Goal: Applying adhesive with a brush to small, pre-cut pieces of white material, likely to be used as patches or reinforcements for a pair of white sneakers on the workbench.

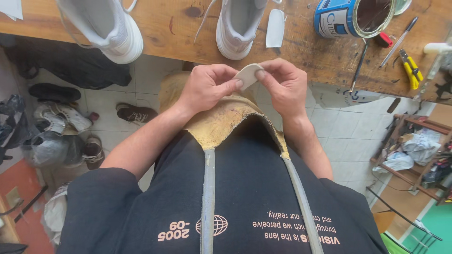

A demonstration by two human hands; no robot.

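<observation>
At frame centre, the left hand (207, 87) and right hand (282, 84) pinch a small white patch (248, 74) between fingertips. Both white sneakers (238, 26) rest untouched on the workbench (165, 28); the glue can (353, 16) stands open.

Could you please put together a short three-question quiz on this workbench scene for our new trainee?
1. True or false: both hands grip the small white piece.
2. Which tool has yellow handles? A) the pliers B) the pen C) the open can
3. Fill in: two white ___ stand on the wooden bench.

Key:
1. True: the left hand and right hand pinch it between them.
2. A
3. Sneakers: one on the left, one at the centre.
</observation>
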